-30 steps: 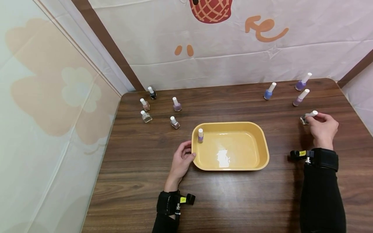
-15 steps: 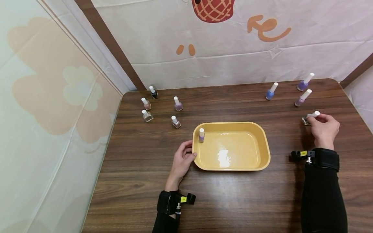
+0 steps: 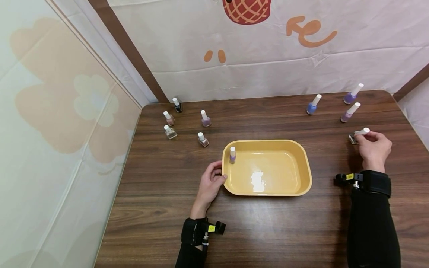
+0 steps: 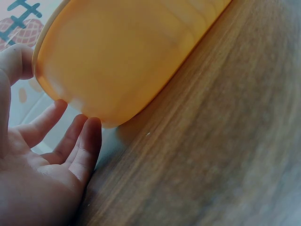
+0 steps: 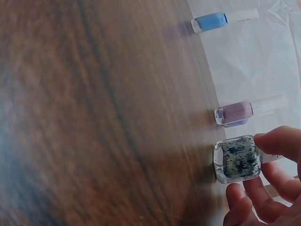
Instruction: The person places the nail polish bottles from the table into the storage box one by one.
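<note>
My right hand (image 3: 374,149) pinches the white cap of a nail polish bottle (image 5: 241,158) between thumb and fingers at the right of the table. This clear glass bottle has dark speckles inside, plain in the right wrist view. My left hand (image 3: 209,185) holds the left end of a yellow tray (image 3: 268,193), thumb at the rim and fingertips against its outer wall, as the left wrist view shows. Inside the tray, at its left end, one small purple nail polish bottle (image 3: 232,155) stands upright.
Behind my right hand stand a blue bottle (image 3: 312,108), a dark purple bottle (image 3: 350,98) and a lilac bottle (image 3: 346,117). Several more, including a black bottle (image 3: 178,107) and a mauve bottle (image 3: 206,121), stand at the back left. A patterned cloth (image 3: 268,80) hangs behind the table.
</note>
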`<action>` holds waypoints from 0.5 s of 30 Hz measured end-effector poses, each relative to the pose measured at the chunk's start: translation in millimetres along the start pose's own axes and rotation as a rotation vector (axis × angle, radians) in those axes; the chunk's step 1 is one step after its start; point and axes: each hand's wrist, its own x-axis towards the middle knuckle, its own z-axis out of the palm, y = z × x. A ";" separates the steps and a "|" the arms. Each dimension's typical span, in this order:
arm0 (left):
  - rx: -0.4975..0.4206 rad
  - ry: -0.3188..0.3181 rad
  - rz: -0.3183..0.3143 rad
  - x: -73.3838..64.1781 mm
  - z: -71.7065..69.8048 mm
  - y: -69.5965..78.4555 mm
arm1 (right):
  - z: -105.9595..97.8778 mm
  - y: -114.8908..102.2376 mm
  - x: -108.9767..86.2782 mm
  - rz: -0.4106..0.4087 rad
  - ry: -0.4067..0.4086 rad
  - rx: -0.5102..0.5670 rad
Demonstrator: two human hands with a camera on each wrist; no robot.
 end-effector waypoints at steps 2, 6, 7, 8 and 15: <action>0.002 -0.001 0.001 -0.1 -0.1 0.6 | 0.1 0.3 0.4 0.005 -0.002 0.005; -0.001 -0.001 0.005 -0.7 0.1 1.7 | 0.1 0.6 0.8 0.004 -0.001 0.017; -0.001 -0.001 0.006 -0.8 0.2 2.1 | 0.0 0.5 0.7 0.000 -0.002 0.016; -0.002 -0.001 0.007 -0.9 0.4 2.4 | 0.0 0.4 0.8 -0.002 -0.002 0.016; -0.002 -0.003 0.005 -1.5 0.4 3.2 | 0.0 0.1 0.6 -0.006 0.001 0.004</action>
